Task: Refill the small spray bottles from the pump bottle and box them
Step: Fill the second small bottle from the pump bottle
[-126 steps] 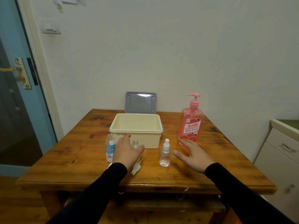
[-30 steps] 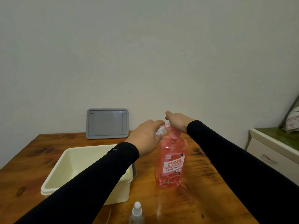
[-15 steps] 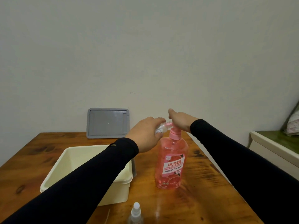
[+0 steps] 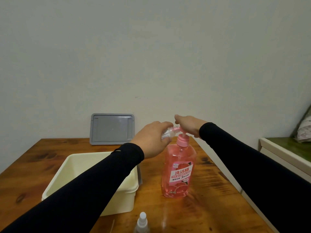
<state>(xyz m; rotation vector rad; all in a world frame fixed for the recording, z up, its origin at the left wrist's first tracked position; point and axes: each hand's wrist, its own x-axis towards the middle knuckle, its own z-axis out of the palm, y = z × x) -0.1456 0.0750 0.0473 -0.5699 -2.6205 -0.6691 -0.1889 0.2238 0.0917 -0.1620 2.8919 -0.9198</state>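
Left hand (image 4: 152, 140) grips small bottle (image 4: 168, 133) at spout — right hand (image 4: 188, 125) flat on pump bottle (image 4: 178, 170); box (image 4: 87, 179) beside.

Left hand (image 4: 152, 140) curled, right hand (image 4: 189, 125) flat, palm down

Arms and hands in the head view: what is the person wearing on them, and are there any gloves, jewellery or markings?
Both arms are covered by long, close-fitting black sleeves that end at the wrists, plain, with no visible print. The left hand and right hand are bare: no gloves, and no rings, watch or markings show from this angle.
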